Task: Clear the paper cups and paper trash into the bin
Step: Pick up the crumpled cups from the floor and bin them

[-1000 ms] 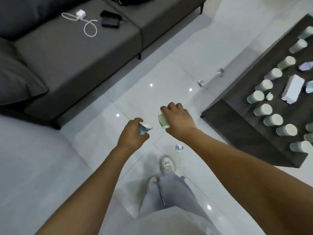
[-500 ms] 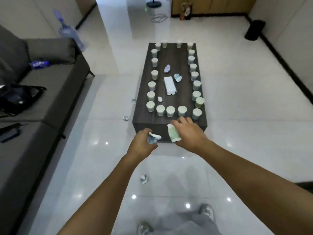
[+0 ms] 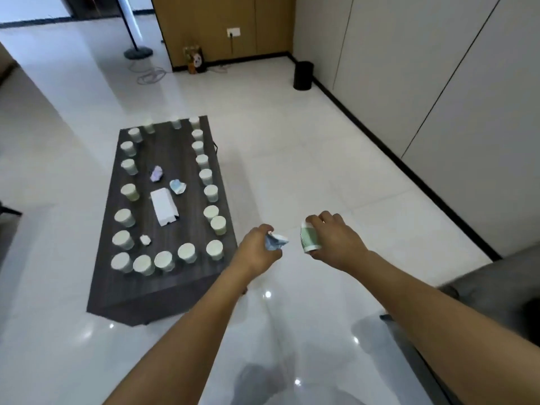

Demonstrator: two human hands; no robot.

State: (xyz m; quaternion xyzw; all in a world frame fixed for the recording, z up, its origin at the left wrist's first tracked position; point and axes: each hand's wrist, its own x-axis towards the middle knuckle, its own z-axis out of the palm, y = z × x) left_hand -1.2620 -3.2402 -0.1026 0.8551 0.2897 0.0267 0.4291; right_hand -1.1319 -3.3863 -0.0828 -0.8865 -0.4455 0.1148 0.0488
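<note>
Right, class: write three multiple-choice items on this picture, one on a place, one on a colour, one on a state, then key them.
1. The black cylindrical bin stands:
A. by the far wall
B. on the table
C. beside the sofa

2. The band on the paper cup in the right hand is:
A. red
B. green
C. black

3. The crumpled blue-white paper is:
A. on the floor
B. in the bin
C. gripped by the left hand

Key: 1 A, it sits at the wall's foot; 2 B, green shows beside the fingers; 3 C, fingers curl round it.
</note>
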